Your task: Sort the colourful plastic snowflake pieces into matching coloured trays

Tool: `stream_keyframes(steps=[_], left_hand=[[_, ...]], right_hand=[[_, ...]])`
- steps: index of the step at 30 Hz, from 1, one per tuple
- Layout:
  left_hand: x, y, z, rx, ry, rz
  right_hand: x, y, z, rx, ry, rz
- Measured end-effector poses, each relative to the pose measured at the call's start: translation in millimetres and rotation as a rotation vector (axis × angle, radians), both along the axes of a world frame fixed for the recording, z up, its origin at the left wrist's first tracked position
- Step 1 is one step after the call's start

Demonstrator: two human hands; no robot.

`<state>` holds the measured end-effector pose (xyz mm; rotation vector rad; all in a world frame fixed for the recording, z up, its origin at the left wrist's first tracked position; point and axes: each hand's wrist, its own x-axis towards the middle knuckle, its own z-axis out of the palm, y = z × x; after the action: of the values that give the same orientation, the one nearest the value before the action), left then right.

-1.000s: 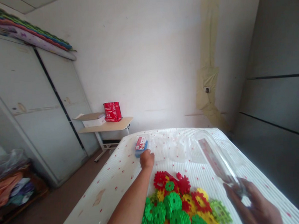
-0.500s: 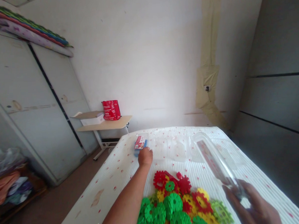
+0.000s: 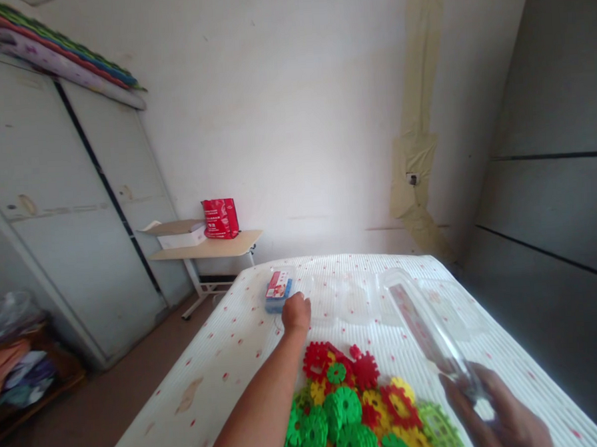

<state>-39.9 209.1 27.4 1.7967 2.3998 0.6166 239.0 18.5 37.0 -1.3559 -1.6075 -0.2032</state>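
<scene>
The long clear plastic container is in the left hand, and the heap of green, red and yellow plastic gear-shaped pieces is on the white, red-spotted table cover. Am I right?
Not quite. The head view shows the long clear plastic container in the right hand, not the left hand. The heap of gear-shaped pieces is on the table cover, as you said.

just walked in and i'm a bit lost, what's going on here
A person is working at a table with both hands. The right hand grips a long clear plastic container by its near end. The left hand, fingers curled, is near a blue item with a red-and-white label; whether it holds anything is hard to tell. Clear plastic trays lie beyond a loose pile of red, yellow and green toothed pieces.
</scene>
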Motion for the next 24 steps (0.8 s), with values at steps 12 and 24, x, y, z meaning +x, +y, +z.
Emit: stream_keyframes(steps=[12,24], left_hand=[[-1,-37,32.0,0.005,-0.053,-0.077],[-32,-153,85.3,-0.176,-0.956,-0.683]], right_hand=[[-16,-2,2,-0.230,0.234,0.219],[-66,-22,13,-0.706,0.927,0.666]])
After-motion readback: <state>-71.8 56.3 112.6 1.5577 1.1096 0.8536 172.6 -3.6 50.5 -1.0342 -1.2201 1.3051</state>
